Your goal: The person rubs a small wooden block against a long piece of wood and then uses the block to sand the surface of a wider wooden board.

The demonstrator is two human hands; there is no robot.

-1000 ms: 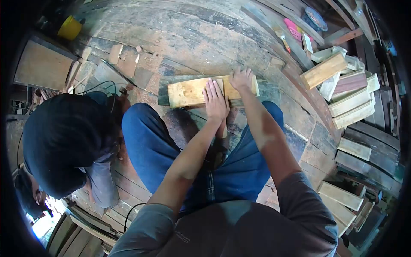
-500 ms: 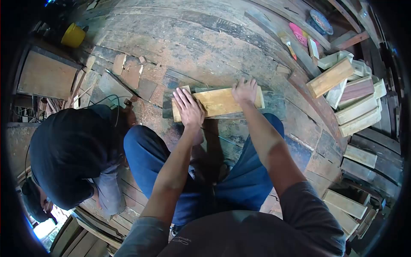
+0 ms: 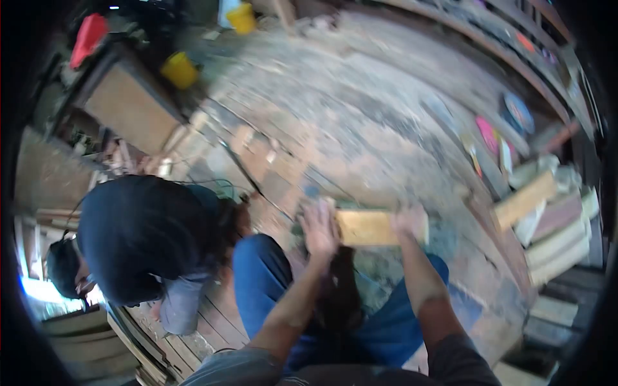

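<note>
A pale wooden board (image 3: 368,228) lies crosswise on a low work surface in front of my knees. My left hand (image 3: 320,229) is on its left end, fingers stretched forward over the wood and blurred by motion. Across the right end is my right hand (image 3: 409,222), with its fingers bent over the board and the tips smeared. My palms and the hand parts under the board's near edge are hidden.
To my left a person in a dark shirt (image 3: 145,238) crouches close by. Stacked wooden pieces (image 3: 557,222) lie at the right, near a pink object (image 3: 487,134) and a blue basin (image 3: 517,113). Yellow buckets (image 3: 179,71) stand at the back left beside a cabinet (image 3: 132,106).
My view has tilted up and swung left, so the scene sits lower and farther right, with blur. Both hands remain on the board, which now appears more level.
</note>
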